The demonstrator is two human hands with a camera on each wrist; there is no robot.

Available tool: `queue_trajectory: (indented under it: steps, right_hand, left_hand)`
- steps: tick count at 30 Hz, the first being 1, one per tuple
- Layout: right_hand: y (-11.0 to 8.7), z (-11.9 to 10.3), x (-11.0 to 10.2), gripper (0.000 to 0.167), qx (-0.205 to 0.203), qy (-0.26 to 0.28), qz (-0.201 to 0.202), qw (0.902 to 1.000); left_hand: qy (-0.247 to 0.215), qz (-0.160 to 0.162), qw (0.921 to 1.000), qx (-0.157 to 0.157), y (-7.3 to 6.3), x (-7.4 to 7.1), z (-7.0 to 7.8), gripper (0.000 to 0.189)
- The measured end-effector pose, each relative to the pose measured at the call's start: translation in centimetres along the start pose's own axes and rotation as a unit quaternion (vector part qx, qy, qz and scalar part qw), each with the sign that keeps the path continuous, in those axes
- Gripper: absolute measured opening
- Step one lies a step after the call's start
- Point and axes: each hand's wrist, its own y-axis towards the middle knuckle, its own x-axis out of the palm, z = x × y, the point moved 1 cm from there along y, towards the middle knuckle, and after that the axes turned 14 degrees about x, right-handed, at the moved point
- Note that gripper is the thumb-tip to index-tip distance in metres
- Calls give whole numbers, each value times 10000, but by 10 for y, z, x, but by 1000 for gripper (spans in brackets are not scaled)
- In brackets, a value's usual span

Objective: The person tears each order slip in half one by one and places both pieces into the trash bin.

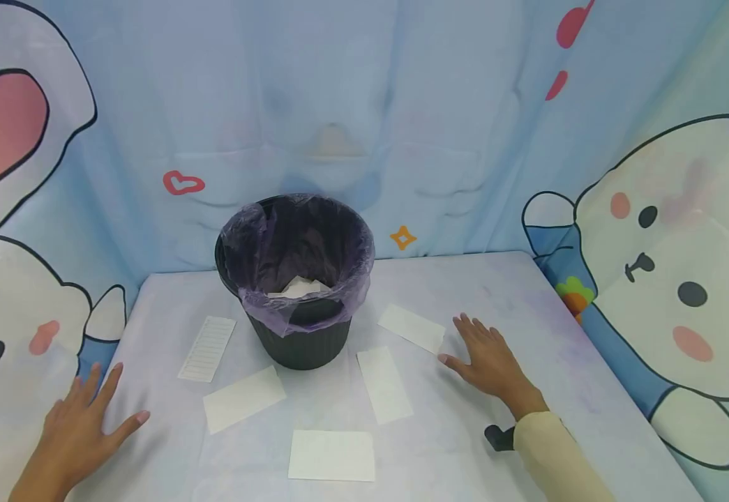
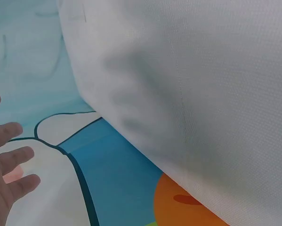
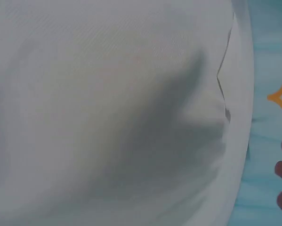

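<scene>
Five white paper pieces lie flat and apart on the pale, faintly mottled tabletop (image 1: 446, 282). The ruled slip (image 1: 207, 348), toward the left edge, is narrow, crossed by thin lines, its long side aslant. Beside it, the tilted card (image 1: 245, 399), plain and oblong. Nearer me, the front card (image 1: 331, 455) sits almost square-on, midway between left and right edges. The upright card (image 1: 385, 385) leans slightly, right of centre; beyond it, toward the far edge, the angled card (image 1: 411, 328) slopes down to the right.

Black bin (image 1: 301, 354) by the far edge, left of centre; translucent purple liner (image 1: 351, 296) folded over its rim, crumpled white paper (image 1: 301, 287) inside.

Left hand (image 1: 81, 422): palm down at the left edge, fingers spread, thumb out toward the middle, holding nothing. Right hand (image 1: 490, 359): likewise spread, palm down, reaching in from the right, cream sleeve (image 1: 559, 453) behind the wrist. Its thumb tip is just beside the angled card's near corner; whether they touch, I can't tell.
</scene>
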Motion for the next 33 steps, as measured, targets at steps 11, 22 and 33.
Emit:
queue_trajectory:
  steps: [11,22,33]
  right_hand:
    - [29,-25,21,86,-13,-2,-722,9974]
    - [45,-40,33,82,-110,-464,-962,9942]
    - [50,-43,36,74,-153,-845,-958,9917]
  left_hand:
    - [37,-54,10000,5,-6,-3,3,103]
    - [180,301,9993,110,-8,-7,4,100]
    - [38,200,9998,-39,-10,-6,5,102]
